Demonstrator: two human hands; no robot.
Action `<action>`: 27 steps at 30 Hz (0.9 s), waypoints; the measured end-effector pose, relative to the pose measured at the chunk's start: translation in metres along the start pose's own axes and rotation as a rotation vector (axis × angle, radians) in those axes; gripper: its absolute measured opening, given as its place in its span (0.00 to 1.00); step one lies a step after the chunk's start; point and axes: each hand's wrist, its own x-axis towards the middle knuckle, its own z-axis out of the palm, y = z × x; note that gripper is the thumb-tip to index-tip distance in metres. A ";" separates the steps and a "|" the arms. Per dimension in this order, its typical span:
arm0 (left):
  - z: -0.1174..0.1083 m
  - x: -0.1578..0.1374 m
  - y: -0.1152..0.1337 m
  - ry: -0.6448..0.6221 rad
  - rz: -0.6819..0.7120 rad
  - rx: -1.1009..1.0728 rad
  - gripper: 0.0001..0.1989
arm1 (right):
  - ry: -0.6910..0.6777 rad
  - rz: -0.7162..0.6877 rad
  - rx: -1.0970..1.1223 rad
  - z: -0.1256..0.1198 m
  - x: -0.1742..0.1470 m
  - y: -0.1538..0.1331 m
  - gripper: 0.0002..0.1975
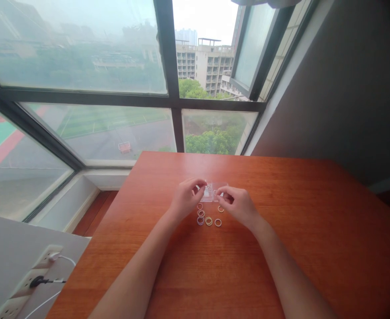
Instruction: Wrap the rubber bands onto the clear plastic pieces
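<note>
A small clear plastic box (207, 195) lies with its lid open on the wooden table, between my two hands. My left hand (189, 197) reaches over its left side, thumb and forefinger closed together; what they hold is too small to make out. From the right comes my right hand (237, 203), its fingers pinched at the box's right part, where a pale ring-shaped hair tie shows at the fingertips. In front of the box lie several thin hair ties: a pinkish one (200, 206), a purple one (200, 220), a yellow one (208, 221), a whitish one (218, 222) and a cream one (220, 209).
The reddish-brown table (201, 274) reaches toward a dark-framed window (173, 103) with one pane swung outward. At the lower left, a white wall holds power sockets (24, 283) with plugged-in cords. A grey wall (341, 102) slants along the right.
</note>
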 end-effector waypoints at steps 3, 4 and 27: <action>0.003 -0.001 0.005 -0.053 -0.006 -0.057 0.06 | 0.077 -0.019 0.023 -0.001 0.000 -0.002 0.06; 0.003 -0.001 0.007 -0.069 -0.012 -0.082 0.06 | 0.086 -0.024 0.021 -0.001 0.000 -0.002 0.06; 0.001 -0.002 0.004 0.042 0.005 0.144 0.03 | 0.034 -0.036 -0.125 0.001 0.000 0.003 0.06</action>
